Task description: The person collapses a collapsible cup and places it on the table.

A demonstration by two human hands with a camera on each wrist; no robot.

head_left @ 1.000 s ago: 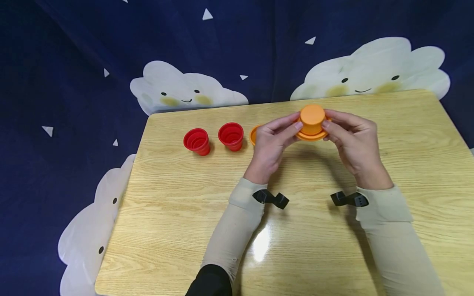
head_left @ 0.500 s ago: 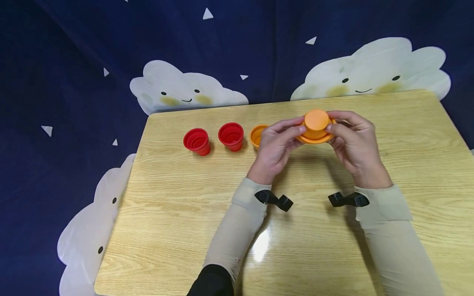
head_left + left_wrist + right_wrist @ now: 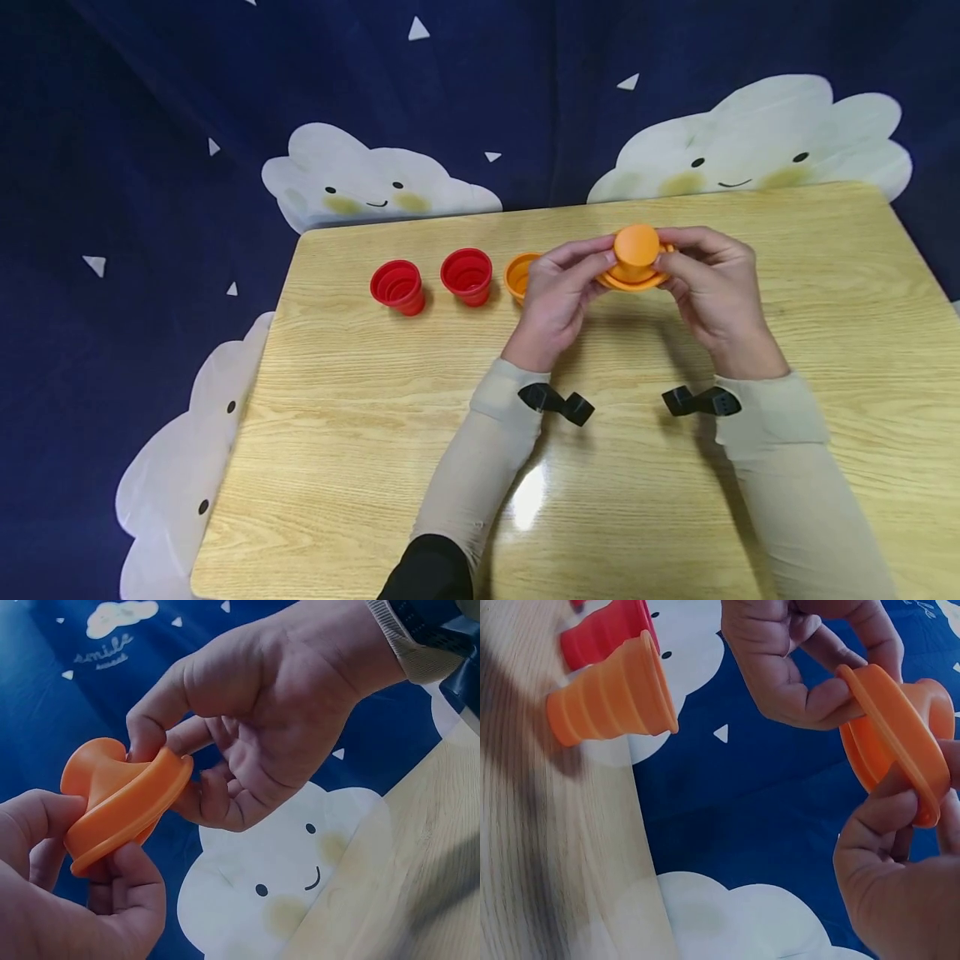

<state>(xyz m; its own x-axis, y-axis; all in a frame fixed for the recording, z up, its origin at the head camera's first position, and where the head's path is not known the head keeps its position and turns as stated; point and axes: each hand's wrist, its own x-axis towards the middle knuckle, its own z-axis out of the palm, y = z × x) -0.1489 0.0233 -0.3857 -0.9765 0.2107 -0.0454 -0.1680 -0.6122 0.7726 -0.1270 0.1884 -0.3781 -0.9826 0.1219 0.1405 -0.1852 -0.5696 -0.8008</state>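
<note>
Both hands hold an orange collapsible cup (image 3: 636, 247) above the far part of the table, its base up and its wide rim down. Some of its rings look folded together, and the left wrist view shows the cup (image 3: 120, 802) tilted with a narrow neck under the base. My left hand (image 3: 557, 308) pinches its left side, thumb against the wall and fingers at the rim. On the opposite side my right hand (image 3: 718, 296) grips it likewise. Just left of my left hand stands another orange cup (image 3: 517, 277), partly covered in the head view; the right wrist view shows it extended.
Two red collapsible cups (image 3: 397, 287) stand mouth up in line with the orange one, farther left. The wooden table (image 3: 360, 433) ends at a dark blue cloth (image 3: 450, 92) printed with white clouds. A black strap device sits on each wrist.
The held cup has come slightly down toward me, and its tilt has changed. My left hand has shifted a little right, uncovering more of the standing orange cup. The red cups stayed put.
</note>
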